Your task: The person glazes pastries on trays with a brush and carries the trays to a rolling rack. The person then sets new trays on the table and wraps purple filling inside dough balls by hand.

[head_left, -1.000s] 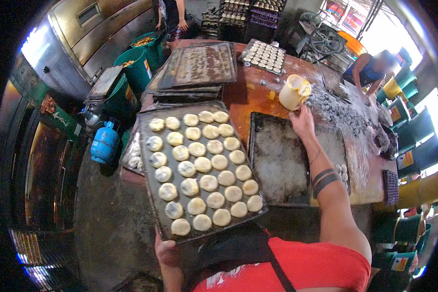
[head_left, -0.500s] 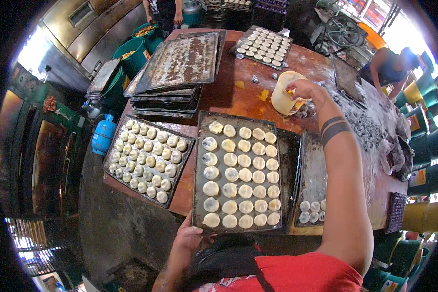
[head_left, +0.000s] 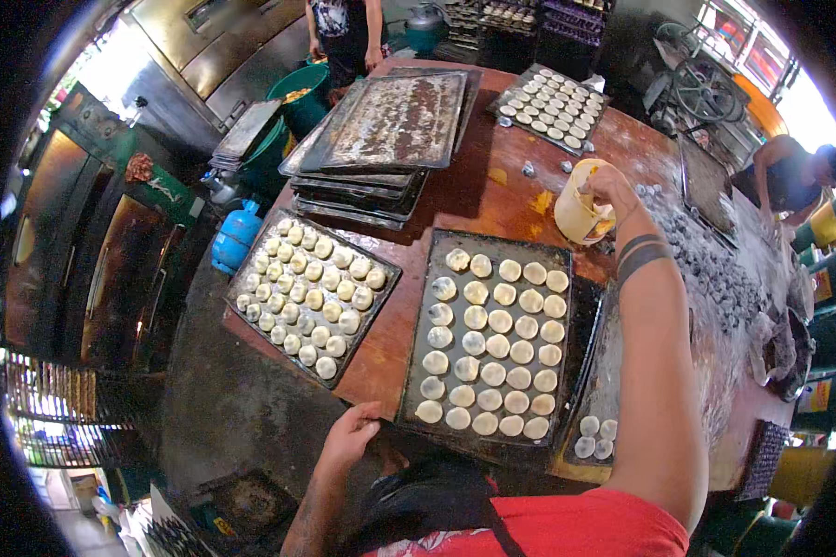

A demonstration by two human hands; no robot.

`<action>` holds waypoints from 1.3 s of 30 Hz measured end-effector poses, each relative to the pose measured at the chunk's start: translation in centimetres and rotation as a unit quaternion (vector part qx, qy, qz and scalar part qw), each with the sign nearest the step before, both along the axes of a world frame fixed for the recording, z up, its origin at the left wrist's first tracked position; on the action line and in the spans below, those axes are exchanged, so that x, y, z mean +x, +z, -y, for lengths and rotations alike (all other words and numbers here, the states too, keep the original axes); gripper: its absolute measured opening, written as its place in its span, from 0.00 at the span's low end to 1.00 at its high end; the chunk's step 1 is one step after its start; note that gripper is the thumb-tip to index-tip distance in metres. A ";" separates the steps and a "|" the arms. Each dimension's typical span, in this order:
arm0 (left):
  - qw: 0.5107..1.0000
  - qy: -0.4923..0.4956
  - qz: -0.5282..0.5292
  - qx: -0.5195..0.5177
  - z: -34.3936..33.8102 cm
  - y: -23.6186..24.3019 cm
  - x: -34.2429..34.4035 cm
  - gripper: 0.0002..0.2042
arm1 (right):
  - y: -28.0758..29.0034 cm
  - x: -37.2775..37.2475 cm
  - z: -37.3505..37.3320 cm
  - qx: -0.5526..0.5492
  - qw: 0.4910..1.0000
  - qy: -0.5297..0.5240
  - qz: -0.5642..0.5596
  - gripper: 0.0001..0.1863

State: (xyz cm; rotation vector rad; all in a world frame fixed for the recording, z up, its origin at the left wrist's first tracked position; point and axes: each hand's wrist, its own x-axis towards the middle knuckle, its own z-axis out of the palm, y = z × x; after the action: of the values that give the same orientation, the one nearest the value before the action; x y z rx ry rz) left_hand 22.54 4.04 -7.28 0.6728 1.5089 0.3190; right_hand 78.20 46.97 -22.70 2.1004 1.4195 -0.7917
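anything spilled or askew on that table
Yes: yellow smears on the reddish tabletop, just left of the cream-coloured container, look like spills. The tray stack farther left looks askew, its edges out of line.

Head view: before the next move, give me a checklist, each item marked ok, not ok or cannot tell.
1. Left hand clear of the middle tray: ok, just off its near-left corner.
2. Dough rounds on that tray set apart: ok, gaps show between them.
3. Right hand at the cream container: ok, reaching into its mouth.
4. Right hand's grip: cannot tell, fingers hidden.
5. Right tray fully visible: not ok, the right forearm covers part.
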 end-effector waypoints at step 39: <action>0.933 0.132 -0.194 -0.272 28.0 1.5 -20.7 0.16 | 15.3 -1.7 5.2 0.222 0.964 0.083 -0.122 0.20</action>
State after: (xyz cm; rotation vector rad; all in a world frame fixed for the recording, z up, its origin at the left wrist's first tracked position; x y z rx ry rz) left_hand 1.81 -23.94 -5.76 0.0864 1.9621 -0.0467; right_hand 76.52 41.81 -7.36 2.2152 2.0352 -0.7349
